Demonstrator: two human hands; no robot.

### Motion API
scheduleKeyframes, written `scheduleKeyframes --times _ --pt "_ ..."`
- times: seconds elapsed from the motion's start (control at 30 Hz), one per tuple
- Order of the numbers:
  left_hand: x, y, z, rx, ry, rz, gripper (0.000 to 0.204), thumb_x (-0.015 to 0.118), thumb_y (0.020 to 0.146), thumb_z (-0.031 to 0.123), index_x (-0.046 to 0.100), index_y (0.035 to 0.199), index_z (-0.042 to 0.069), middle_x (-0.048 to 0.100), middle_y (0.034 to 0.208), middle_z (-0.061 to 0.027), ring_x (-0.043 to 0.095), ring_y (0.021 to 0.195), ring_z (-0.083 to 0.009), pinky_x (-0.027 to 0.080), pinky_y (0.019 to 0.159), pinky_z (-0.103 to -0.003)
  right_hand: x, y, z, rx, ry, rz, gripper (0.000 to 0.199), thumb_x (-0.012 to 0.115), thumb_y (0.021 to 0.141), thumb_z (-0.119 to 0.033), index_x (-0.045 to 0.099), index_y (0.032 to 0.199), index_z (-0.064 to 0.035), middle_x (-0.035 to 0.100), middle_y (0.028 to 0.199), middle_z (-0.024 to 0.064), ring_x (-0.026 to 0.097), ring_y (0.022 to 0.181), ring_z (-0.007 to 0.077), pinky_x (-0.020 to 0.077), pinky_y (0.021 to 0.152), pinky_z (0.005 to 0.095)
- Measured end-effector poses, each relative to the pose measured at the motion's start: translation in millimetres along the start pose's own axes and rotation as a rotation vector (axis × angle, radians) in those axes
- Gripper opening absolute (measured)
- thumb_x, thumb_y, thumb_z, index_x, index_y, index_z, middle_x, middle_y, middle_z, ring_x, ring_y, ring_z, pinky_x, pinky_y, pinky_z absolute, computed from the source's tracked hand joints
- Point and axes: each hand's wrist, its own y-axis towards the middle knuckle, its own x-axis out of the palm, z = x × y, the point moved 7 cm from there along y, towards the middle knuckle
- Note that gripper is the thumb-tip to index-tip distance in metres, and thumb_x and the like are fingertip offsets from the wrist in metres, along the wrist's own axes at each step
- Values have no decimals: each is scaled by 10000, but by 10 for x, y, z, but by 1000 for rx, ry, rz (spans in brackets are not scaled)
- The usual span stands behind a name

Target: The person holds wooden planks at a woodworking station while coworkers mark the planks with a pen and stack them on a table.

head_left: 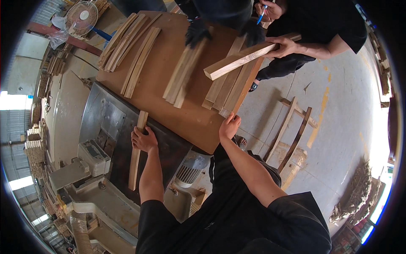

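Observation:
My left hand is wrapped round the middle of a narrow wooden strip, which lies lengthwise over the dark metal machine table. At the near right corner of the brown board tabletop, my right hand has its fingers closed on the near end of a wooden strip. Other strips lie side by side just left of it. Further left, a co-worker's black-gloved hand is on a blurred bundle of strips.
Another person's hand holds a thick wooden piece over the right-hand strips, the other a blue pen. More strips lie at the tabletop's left. A wooden frame is on the floor at right; a fan stands far left.

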Motion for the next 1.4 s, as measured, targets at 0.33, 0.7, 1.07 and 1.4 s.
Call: scheduleKeyframes --times 0.33,0.7,1.07,1.4 --pt "2 -11 10 12 -18 41 513 625 837 434 542 1254 147 532 1260 -89 506 1159 -299 337 965 -482 -13 0 36 61 28 -6 430 468 989 -402 495 1086 16 542 1093 255 563 960 455 472 794 499" --pt "-39 2 33 17 -39 62 525 649 818 417 540 1256 149 537 1240 -82 507 1159 -305 334 968 -491 8 19 30 47 36 -11 418 457 993 -400 491 1027 14 532 1064 239 552 932 439 461 801 478" --pt "-43 5 17 5 -28 35 532 626 830 437 537 1271 154 531 1263 -87 502 1171 -309 334 976 -498 -14 -6 37 37 18 18 423 457 995 -406 489 1029 14 534 1064 237 557 935 435 465 794 485" --pt "-40 -5 25 19 -32 40 514 626 836 425 541 1265 154 536 1257 -100 503 1169 -310 345 963 -499 -17 -5 23 56 37 -5 420 453 998 -395 480 1083 16 534 1088 257 546 982 447 462 815 496"
